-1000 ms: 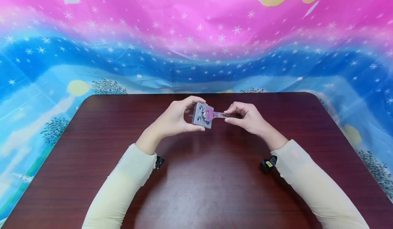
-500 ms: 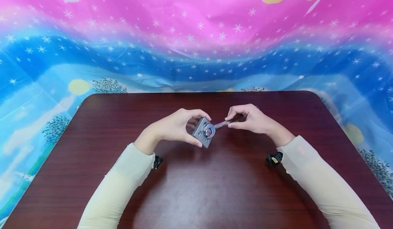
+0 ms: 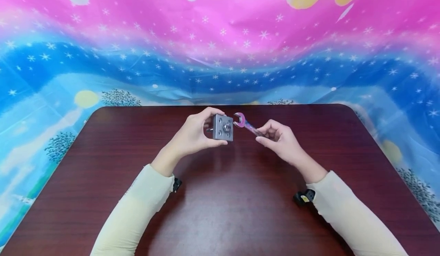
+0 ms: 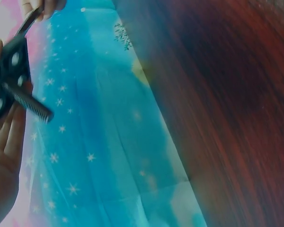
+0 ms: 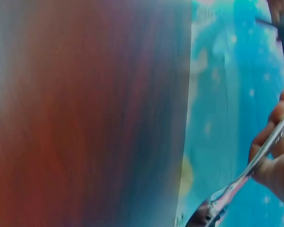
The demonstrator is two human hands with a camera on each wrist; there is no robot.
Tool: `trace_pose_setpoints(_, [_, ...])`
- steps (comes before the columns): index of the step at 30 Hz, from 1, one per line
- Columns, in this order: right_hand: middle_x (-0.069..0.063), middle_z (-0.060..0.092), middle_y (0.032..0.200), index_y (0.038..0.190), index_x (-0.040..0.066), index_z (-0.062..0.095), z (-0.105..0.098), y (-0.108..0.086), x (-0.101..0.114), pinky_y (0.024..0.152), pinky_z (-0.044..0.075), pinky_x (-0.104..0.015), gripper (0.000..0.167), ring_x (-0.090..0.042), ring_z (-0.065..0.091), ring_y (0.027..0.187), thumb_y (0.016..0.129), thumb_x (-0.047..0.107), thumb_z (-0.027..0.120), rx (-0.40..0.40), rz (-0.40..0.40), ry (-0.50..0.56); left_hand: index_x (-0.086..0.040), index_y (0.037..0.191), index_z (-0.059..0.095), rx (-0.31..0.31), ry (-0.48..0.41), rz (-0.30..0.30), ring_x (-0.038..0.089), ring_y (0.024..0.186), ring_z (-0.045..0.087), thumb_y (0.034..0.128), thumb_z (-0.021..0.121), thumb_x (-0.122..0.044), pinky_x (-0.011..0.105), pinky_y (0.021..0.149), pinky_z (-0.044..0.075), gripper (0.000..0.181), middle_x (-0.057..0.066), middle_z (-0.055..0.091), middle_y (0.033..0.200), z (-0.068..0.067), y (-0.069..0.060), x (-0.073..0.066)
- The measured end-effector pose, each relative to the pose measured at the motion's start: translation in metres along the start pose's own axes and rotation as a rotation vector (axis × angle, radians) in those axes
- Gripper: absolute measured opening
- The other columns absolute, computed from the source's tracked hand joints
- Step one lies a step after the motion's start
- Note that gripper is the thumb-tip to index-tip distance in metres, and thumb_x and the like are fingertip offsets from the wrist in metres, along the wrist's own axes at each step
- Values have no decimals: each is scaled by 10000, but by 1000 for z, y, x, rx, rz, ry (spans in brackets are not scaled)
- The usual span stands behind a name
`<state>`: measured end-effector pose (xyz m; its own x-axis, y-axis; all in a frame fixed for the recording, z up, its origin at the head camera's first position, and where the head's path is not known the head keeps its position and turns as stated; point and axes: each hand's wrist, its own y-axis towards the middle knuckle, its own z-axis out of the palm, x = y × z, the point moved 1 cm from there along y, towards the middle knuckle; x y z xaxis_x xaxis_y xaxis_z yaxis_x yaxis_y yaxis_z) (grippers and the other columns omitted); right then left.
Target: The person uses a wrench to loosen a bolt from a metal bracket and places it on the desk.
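In the head view my left hand [image 3: 194, 134] grips a square grey metal plate [image 3: 218, 128] by its top and bottom edges, fingers above and thumb below. The plate has several holes. A hex bolt head [image 3: 227, 127] sits on its right-facing side, and the threaded bolt shank [image 4: 31, 103] sticks out behind it in the left wrist view. My right hand [image 3: 280, 139] pinches a shiny pink-purple wrench [image 3: 252, 128] by its handle. The open end of the wrench points up-left, close beside the plate but apart from the bolt head. Its other end [image 5: 203, 215] shows in the right wrist view.
Both hands are raised above a dark red-brown wooden table [image 3: 220, 210]. A pink and blue snowflake-patterned cloth [image 3: 220, 73] hangs behind and around it. A black wrist camera [image 3: 304, 197] is strapped at the right sleeve.
The wrench head was over the bolt head and swung down with the plate tilting. Now the wrench is off the bolt, angled up-left, and the plate is back up and more level.
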<state>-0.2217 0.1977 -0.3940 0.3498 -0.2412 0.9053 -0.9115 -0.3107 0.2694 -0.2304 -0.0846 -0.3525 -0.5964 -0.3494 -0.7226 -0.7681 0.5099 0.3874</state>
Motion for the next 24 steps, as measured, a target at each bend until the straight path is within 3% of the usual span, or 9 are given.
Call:
trace_pose_setpoints(4, [195, 719, 922, 1027, -66, 601, 18, -8, 8, 567, 520, -216, 156, -64, 597, 689, 893, -46, 678, -55, 35, 52, -62, 1302, 520, -113, 109, 39, 224, 929, 724, 689, 917, -124, 377, 850, 614, 733, 118, 670, 1160, 3, 2, -2])
trace_pose_setpoints(9, [206, 711, 933, 1037, -91, 582, 37, -13, 16, 574, 526, -210, 154, -84, 601, 656, 908, -53, 656, -85, 50, 108, -42, 1317, 521, -242, 241, 130, 213, 927, 709, 689, 919, -141, 339, 819, 618, 750, 126, 665, 1173, 6, 2, -3])
trace_pose_setpoints(12, [147, 722, 922, 1036, -76, 588, 46, -13, 21, 576, 531, -213, 153, -76, 599, 643, 905, -49, 662, -120, 60, 132, -22, 1318, 512, -305, 277, 178, 215, 953, 703, 701, 913, -148, 329, 824, 616, 747, 138, 672, 1162, 9, 3, -4])
trace_pose_setpoints(15, [-28, 746, 946, 1034, -70, 594, 53, -12, 23, 587, 554, -232, 152, -66, 621, 649, 906, -35, 669, -130, 62, 137, -12, 1322, 503, -361, 287, 189, 219, 962, 716, 703, 911, -150, 322, 825, 615, 754, 145, 678, 1159, 12, 2, -4])
trace_pose_setpoints(19, [-246, 721, 986, 1021, -73, 603, 57, -8, 23, 588, 565, -238, 145, -64, 635, 642, 905, -27, 675, -129, 62, 129, -16, 1313, 510, -388, 248, 183, 222, 958, 734, 693, 917, -144, 320, 823, 615, 753, 144, 683, 1155, 13, 3, -4])
trace_pose_setpoints(21, [-259, 719, 990, 1010, -74, 612, 56, -6, 23, 580, 562, -242, 140, -67, 633, 639, 896, -33, 682, -136, 59, 129, -21, 1306, 517, -380, 227, 188, 212, 945, 738, 685, 922, -145, 316, 819, 617, 751, 138, 690, 1144, 13, 3, -4])
trace_pose_setpoints(24, [-161, 746, 987, 993, -74, 632, 50, -3, 22, 571, 555, -263, 132, -94, 617, 622, 881, -43, 696, -139, 44, 115, -27, 1301, 523, -348, 193, 194, 197, 932, 738, 681, 924, -144, 300, 820, 614, 747, 128, 703, 1142, 9, 3, -5])
